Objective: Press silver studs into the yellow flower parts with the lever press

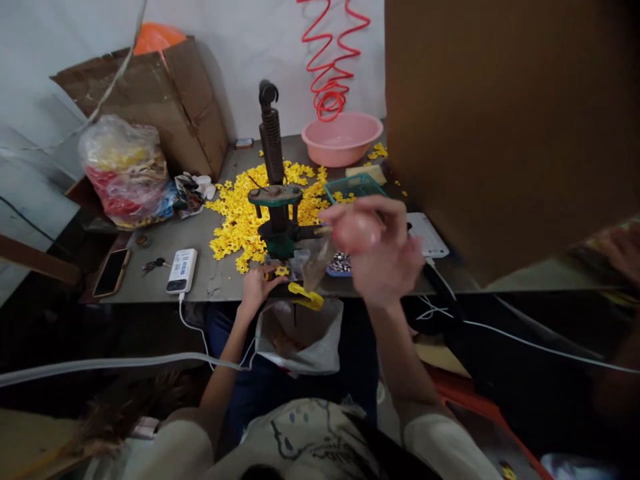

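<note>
Closest to me, at the seated person's lap, a white bag (325,350) gapes below the table edge, a yellow strip (313,300) just above it. At the edge the left hand (257,288) reaches in from the side, and a small yellow piece (282,271) sits right at its fingertips, thumb and forefinger close about it, under the head of the green hand press (281,243). From here I can't tell whether they pinch it or only steady it. The right hand (385,257) is raised beside the press, near the end of its side lever (311,231), fingers curled but blurred; whether it grips anything I can't make out. Below it lies a blue tray (336,272) of shiny metal bits. Past the press spread loose yellow pieces (237,223), then a green basket (345,184), a pink basin (341,143) and, against the wall, a red coiled hose (330,87).
</note>
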{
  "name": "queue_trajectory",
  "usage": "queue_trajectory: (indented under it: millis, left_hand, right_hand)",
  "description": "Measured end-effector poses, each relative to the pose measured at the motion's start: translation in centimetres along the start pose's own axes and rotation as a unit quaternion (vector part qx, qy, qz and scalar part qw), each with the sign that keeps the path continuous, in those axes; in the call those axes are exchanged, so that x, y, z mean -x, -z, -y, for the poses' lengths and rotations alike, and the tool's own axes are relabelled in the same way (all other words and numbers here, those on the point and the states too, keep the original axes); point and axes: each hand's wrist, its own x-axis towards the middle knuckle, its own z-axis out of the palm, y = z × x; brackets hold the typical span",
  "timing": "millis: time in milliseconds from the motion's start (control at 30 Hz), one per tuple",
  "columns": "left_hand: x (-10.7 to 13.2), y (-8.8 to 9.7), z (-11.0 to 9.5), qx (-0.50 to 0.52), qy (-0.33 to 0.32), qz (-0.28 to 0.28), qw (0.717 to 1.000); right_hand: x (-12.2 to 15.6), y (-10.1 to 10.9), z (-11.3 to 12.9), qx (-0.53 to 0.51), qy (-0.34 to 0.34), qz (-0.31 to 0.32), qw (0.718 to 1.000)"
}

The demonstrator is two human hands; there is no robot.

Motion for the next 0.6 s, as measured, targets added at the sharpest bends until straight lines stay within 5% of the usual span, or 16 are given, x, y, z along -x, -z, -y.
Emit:
queue_trajectory:
  millis: [67, 167, 267, 367, 600]
  left_hand:
    - [2.4, -0.5, 0.6, 0.037, -0.027, 0.045, 0.998]
    - [6.1, -1.7, 1.4, 0.112, -0.061, 0.108, 0.986]
    - [8.0, -2.3, 1.7, 0.197, -0.072, 0.113, 0.971]
    - [7.7, -1.6, 1.9, 0.254, -0.052, 0.069, 0.963]
    - [4.9, 0.8, 2.0, 0.283, -0.029, -0.023, 0.959]
  right_hand:
    - [-0.4, 3.5, -3.3, 0.182, -0.069, 0.016, 0.981]
    - [0.8, 8.8, -9.2, 0.45, -0.15, 0.128, 0.871]
    - [2.6, 11.7, -13.5, 0.537, -0.186, 0.207, 0.796]
    - [3.2, 12.2, -15.1, 0.545, -0.17, 0.202, 0.796]
    - [2.7, 10.6, -14.3, 0.516, -0.215, 0.111, 0.822]
